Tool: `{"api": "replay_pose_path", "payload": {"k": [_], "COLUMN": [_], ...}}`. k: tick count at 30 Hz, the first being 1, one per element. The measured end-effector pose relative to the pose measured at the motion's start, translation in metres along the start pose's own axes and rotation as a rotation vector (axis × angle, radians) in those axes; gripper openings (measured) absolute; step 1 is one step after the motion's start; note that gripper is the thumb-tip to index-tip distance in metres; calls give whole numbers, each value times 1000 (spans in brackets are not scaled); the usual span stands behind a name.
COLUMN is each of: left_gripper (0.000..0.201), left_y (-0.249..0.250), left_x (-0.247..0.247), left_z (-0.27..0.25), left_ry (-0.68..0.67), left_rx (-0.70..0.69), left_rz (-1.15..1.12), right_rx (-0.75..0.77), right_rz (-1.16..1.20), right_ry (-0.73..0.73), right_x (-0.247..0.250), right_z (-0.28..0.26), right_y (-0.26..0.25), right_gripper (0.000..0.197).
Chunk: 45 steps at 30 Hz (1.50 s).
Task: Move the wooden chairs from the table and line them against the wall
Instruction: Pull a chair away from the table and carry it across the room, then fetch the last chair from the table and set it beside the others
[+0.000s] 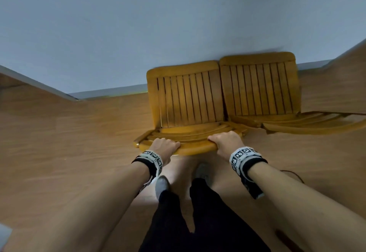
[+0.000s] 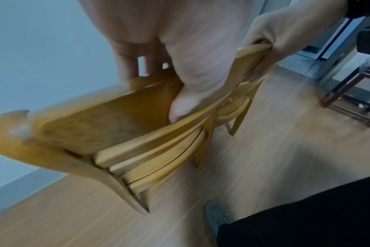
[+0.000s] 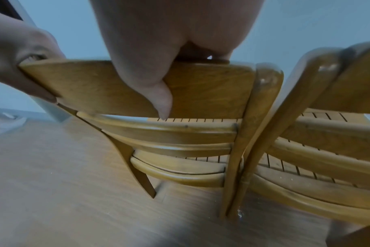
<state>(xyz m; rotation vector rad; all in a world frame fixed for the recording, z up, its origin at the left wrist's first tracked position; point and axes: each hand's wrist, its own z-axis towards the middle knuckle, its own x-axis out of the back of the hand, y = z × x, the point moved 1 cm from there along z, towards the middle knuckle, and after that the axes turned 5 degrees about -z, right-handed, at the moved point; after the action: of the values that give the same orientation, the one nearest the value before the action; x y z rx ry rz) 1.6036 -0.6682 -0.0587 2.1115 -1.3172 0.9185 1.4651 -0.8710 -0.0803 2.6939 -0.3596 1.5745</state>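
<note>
Two slatted wooden chairs face the pale wall (image 1: 158, 24), side by side. The left chair (image 1: 188, 103) has its seat front near the skirting. My left hand (image 1: 165, 145) grips the left part of its top back rail (image 1: 196, 147), and my right hand (image 1: 225, 140) grips the right part. In the left wrist view the left hand (image 2: 180, 70) wraps the rail (image 2: 108, 120), thumb on the near face. In the right wrist view the right hand (image 3: 156, 66) wraps the rail (image 3: 201, 90) likewise. The right chair (image 1: 259, 87) touches the left chair, its back post (image 3: 289, 117) against the held chair's post.
Light wood floor (image 1: 69, 143) spreads to the left of the chairs. My feet (image 1: 162, 185) stand just behind the held chair. A dark table leg and frame (image 2: 346, 93) appears at the right in the left wrist view.
</note>
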Motion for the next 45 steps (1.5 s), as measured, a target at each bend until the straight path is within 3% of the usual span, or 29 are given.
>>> {"api": "replay_pose_path", "payload": {"k": [7,12,20,26,36,45], "left_gripper": [41,20,31,35,45,43], "left_y": [10,22,7,-40,-160,-302], "left_x": [10,23,42,72,86,36], "left_z": [-3,-12,-38,-61,-160,-320], "left_ry": [-41,-65,-40,88,260,360], "left_rx": [55,129,145,185,371,590], "left_rz": [3,-140,-212,-218,-239,-351], "right_rx": [-14,-14,-68,-54,52,234], "right_rz": [34,48,143,237,72,-51], "right_ry": [18,-135,-370,-284,-82,-58], "right_x": [-4,10,48,92,203,266], "right_z": [-5,-4,-2,14,63,115], "right_y": [-4,-5,-15,-40,-175,-384], "right_gripper": [57,55,35,36,43,45]}}
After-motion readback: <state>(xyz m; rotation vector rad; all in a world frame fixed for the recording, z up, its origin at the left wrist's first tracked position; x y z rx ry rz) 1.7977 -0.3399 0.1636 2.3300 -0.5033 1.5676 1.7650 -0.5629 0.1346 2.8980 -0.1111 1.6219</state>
